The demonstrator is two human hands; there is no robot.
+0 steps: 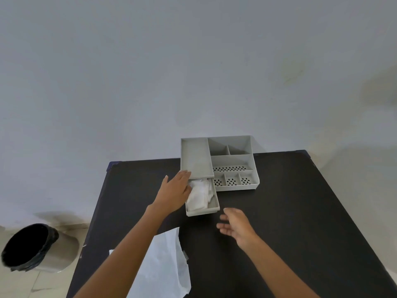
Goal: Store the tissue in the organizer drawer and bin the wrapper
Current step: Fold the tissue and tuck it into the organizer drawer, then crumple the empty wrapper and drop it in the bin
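Note:
A grey desk organizer [233, 162] stands at the far middle of the black table [300, 211]. Its drawer [211, 208] is pulled out toward me. White folded tissue [198, 195] lies inside the drawer. My left hand [175, 191] rests flat on the tissue's left side at the drawer's edge, fingers spread. My right hand [235, 225] hovers open just in front of the drawer, holding nothing. The white wrapper [163, 267] lies on the table's near left, partly under my left forearm.
A round bin [32, 247] with a black liner stands on the floor left of the table. The organizer has several open compartments at its right, some perforated. A pale wall rises behind the table.

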